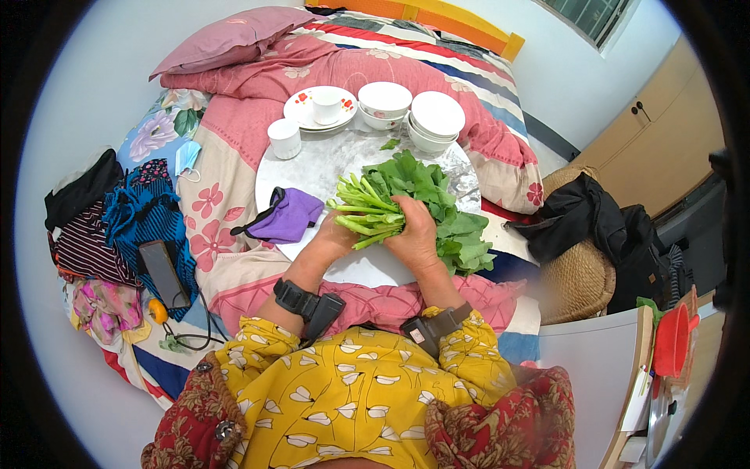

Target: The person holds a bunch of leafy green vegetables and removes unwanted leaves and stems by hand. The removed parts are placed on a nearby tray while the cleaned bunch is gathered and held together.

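I hold a bunch of leafy greens (426,184) over a round white marbled board (273,184), its pale stems toward the left and its broad leaves toward the right. My right hand (414,233) is closed round the bunch where stems meet leaves. At the stem ends is my left hand (336,231), against the stems from the left and below; most of its fingers are hidden behind them. Beside the left wrist lies a purple cloth pouch (291,215) with black trim. A loose leaf (390,144) rests farther back on the board.
Along the board's far edge stand stacked white bowls (437,115), more bowls (384,100), a flowered plate (297,109) bearing a cup (326,106), and another white cup (284,139). Clothes (144,207) and a phone (162,270) lie left on the bed; a woven basket (578,277) stands right.
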Motion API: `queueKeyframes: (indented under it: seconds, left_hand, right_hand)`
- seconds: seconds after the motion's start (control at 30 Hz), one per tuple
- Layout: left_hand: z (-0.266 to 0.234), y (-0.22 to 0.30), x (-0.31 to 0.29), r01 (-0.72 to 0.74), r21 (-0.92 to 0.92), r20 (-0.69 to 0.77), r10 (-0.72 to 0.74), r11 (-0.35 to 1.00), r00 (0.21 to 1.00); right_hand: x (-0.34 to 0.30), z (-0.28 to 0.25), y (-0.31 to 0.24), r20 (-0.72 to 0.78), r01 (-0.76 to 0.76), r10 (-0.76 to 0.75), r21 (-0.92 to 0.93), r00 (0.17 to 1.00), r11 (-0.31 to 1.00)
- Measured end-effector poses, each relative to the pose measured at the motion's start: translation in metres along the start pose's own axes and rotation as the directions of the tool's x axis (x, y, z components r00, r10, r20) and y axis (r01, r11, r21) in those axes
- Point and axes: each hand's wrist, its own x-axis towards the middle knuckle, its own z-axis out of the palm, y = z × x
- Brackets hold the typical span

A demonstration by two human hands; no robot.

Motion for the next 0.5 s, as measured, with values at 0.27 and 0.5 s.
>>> queueKeyframes:
  seconds: [0.27, 0.5]
  left_hand:
    - [0.008, -0.019, 0.002, 0.156, -0.113, -0.007, -0.158, 0.981, 0.987]
    - [0.007, -0.017, 0.000, 0.270, -0.260, 0.061, -0.264, 0.927, 0.963]
  right_hand:
    - [0.004, -0.007, 0.003, -0.269, 0.084, -0.097, -0.058, 0.958, 0.995]
    - [-0.002, -0.008, 0.011, -0.250, 0.104, -0.112, -0.045, 0.962, 0.994]
